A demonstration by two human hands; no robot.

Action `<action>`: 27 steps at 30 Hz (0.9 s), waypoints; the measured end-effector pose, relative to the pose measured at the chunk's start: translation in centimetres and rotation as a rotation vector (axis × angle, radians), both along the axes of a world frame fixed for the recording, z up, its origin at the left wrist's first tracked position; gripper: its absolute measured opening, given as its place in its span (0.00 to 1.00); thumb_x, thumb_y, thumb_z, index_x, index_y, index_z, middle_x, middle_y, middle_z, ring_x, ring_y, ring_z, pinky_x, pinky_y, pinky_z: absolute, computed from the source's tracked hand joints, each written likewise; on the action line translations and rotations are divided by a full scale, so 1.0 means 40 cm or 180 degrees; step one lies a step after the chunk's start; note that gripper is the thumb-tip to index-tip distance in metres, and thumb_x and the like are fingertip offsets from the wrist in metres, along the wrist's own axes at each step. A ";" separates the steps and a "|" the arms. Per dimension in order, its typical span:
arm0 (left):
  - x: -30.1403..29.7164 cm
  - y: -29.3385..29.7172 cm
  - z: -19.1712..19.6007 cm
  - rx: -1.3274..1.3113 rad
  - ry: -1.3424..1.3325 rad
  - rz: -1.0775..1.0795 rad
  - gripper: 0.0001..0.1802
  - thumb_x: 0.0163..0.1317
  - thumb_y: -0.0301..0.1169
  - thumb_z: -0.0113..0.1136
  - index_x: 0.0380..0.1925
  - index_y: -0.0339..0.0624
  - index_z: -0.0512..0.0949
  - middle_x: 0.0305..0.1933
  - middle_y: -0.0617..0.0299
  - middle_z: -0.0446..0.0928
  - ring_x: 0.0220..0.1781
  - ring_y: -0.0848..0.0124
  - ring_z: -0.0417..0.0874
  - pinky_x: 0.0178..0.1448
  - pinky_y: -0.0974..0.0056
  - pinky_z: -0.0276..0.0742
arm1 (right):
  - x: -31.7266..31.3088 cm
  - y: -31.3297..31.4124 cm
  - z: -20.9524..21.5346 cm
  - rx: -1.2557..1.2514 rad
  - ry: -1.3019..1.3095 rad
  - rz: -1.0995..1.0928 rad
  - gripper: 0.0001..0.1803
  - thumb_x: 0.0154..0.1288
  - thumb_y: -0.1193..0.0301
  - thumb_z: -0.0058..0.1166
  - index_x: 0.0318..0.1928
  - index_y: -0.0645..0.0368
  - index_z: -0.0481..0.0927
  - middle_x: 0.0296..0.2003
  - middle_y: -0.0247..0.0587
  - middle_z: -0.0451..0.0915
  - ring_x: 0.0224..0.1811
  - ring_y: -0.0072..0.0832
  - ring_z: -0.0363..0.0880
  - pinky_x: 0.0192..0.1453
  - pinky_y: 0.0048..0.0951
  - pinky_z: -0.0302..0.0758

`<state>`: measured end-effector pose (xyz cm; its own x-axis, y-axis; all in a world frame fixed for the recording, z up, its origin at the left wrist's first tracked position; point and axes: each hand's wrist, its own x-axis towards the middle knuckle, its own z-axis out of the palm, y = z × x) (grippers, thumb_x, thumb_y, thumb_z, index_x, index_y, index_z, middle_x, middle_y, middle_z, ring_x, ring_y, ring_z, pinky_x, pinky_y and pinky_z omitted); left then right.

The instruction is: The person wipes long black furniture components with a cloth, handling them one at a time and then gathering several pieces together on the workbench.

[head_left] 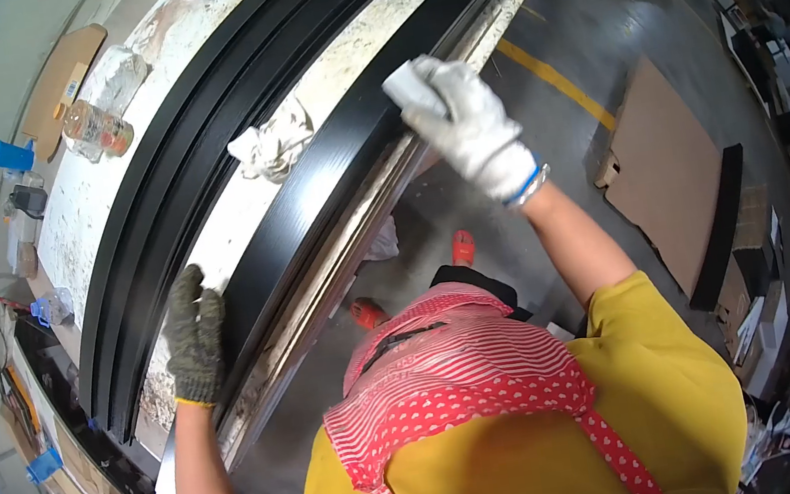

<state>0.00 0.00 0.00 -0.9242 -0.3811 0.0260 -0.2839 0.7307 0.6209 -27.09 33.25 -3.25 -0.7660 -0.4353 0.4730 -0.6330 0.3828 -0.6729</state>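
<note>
A long black board (305,181) lies along the near edge of the white worktable. My right hand (477,129), in a white glove, grips a pale, block-shaped pad (413,90) over the board's near edge toward its far end. At the board's near-left end is my left hand (194,338) in a camouflage-patterned glove. Its fingers are stretched out against the board's far side, holding nothing. A crumpled white rag (273,143) rests between this board and a group of black grooved strips (188,140) farther back.
Behind the strips, on the dusty worktable (183,34), stand an orange-capped bottle (101,129) and a clear plastic bag (117,79). A large brown panel (663,174) and a black strip (723,226) lie on the floor at right, beyond a yellow line (556,81).
</note>
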 end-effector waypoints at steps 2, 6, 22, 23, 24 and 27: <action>0.040 -0.030 0.003 -0.0409 -0.0060 -0.0184 0.22 0.72 0.38 0.55 0.60 0.36 0.73 0.58 0.46 0.78 0.59 0.52 0.80 0.62 0.53 0.75 | -0.004 0.031 0.061 0.0681 0.0150 -0.0484 0.25 0.62 0.61 0.60 0.56 0.61 0.74 0.46 0.56 0.76 0.50 0.53 0.78 0.55 0.45 0.76; 0.302 -0.209 0.038 -0.0855 -0.0801 -0.0212 0.20 0.74 0.40 0.51 0.58 0.39 0.75 0.56 0.47 0.78 0.58 0.51 0.79 0.65 0.53 0.72 | 0.273 -0.193 0.045 0.1387 0.1449 0.0451 0.05 0.62 0.69 0.51 0.38 0.51 0.75 0.35 0.40 0.78 0.35 0.35 0.79 0.38 0.37 0.81; 0.424 -0.282 -0.056 -0.0736 -0.1059 -0.0012 0.23 0.77 0.43 0.42 0.56 0.38 0.78 0.59 0.47 0.79 0.62 0.52 0.77 0.69 0.55 0.67 | 0.284 -0.150 0.090 0.1242 0.1254 0.0319 0.13 0.58 0.65 0.56 0.42 0.55 0.75 0.43 0.47 0.76 0.41 0.44 0.77 0.46 0.42 0.79; 0.424 -0.273 -0.048 -0.0750 -0.1102 -0.0003 0.23 0.77 0.42 0.42 0.57 0.39 0.78 0.59 0.47 0.78 0.63 0.52 0.76 0.69 0.55 0.67 | 0.327 -0.168 0.085 0.1020 0.1271 0.0614 0.13 0.57 0.66 0.56 0.42 0.55 0.74 0.42 0.46 0.76 0.40 0.43 0.77 0.45 0.42 0.79; 0.450 -0.302 -0.077 -0.0864 -0.1060 -0.0122 0.21 0.77 0.38 0.42 0.59 0.40 0.77 0.61 0.48 0.77 0.64 0.52 0.75 0.70 0.54 0.67 | 0.347 -0.172 0.068 0.0787 0.0988 0.0558 0.12 0.57 0.67 0.55 0.41 0.54 0.72 0.41 0.45 0.76 0.39 0.43 0.77 0.44 0.41 0.79; 0.492 -0.342 -0.115 -0.1558 -0.0738 -0.0608 0.20 0.76 0.33 0.41 0.61 0.41 0.75 0.61 0.48 0.77 0.63 0.52 0.76 0.70 0.54 0.68 | 0.258 -0.140 0.087 0.1097 0.1743 0.0547 0.20 0.62 0.62 0.58 0.52 0.58 0.74 0.45 0.52 0.77 0.45 0.45 0.80 0.53 0.44 0.78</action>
<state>19.67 -13.67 -4.59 -0.9780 -0.2012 -0.0543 -0.2068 0.9691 0.1346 -16.75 27.63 0.22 -0.3612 -0.7254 0.5859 -0.9195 0.3816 -0.0943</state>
